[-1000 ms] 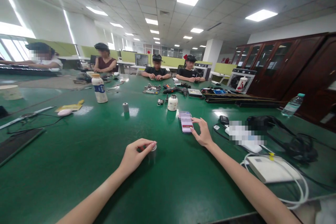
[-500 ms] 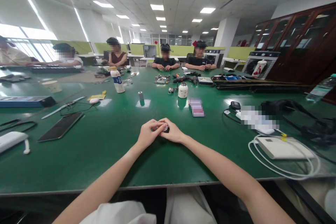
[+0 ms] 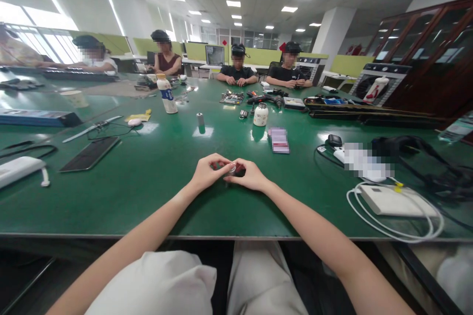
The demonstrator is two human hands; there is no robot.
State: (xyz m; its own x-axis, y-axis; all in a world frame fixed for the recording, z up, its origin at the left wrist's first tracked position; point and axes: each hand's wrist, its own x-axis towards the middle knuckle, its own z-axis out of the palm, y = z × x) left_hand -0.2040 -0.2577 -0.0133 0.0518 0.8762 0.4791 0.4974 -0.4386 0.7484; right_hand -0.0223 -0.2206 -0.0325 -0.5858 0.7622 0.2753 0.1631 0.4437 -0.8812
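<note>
- moved: right hand has left the phone and now meets my left hand at the cylinder.
- cylinder: small, with a silver top showing and some red glimpsed between my fingers; the rest is hidden. it sits between both hands, straight before me, near the front edge of the table. i cannot tell whether it rests on the surface.
- left hand: fingers curled close over the cylinder from the left.
- right hand: fingertips pinched narrow on it from the right.
- phone: lying flat beyond the hands, well apart from them.
- jar: white, upright, past the phone.
- box: white, to my right, with a cable looped round it.
- tablet: dark, lying flat to my left.
- people: seated along the far side.
</note>
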